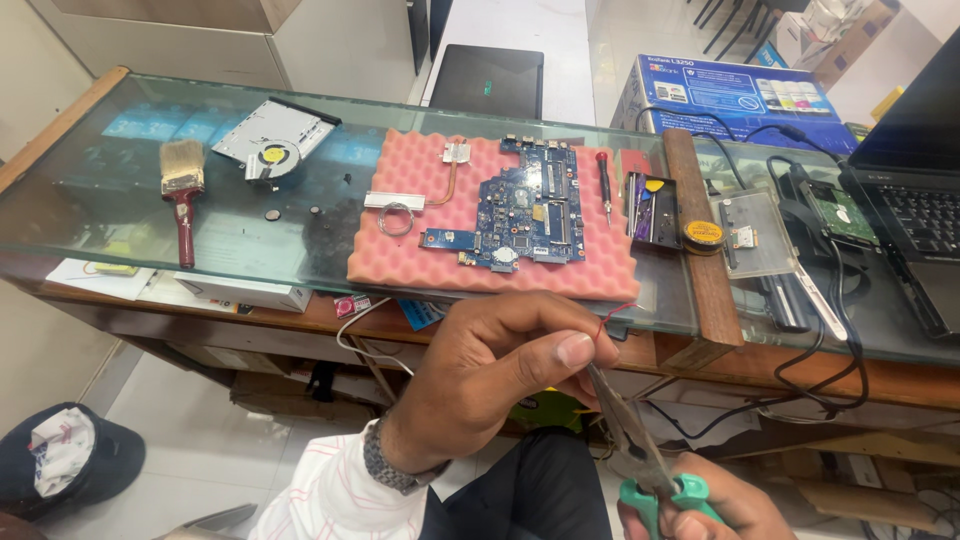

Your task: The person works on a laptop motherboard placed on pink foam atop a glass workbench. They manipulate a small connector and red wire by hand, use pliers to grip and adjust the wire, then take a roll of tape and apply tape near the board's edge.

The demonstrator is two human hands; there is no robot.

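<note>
Head camera looks down at a glass counter (120, 190). Near the lower edge, the left hand (500, 365) is closed, with thumb and fingers pinching a thin red wire (612, 316) just in front of the counter edge. The right hand (700, 505) is wrapped around the green handles of the pliers (640, 450), whose metal tip points up to the left hand's thumb, at the wire. Far from the hands, on the glass, a blue circuit board (520, 205) lies on a pink foam pad (420, 260). A paint brush (183, 195) lies at the left, and a black laptop (915, 170) stands at the right.
</note>
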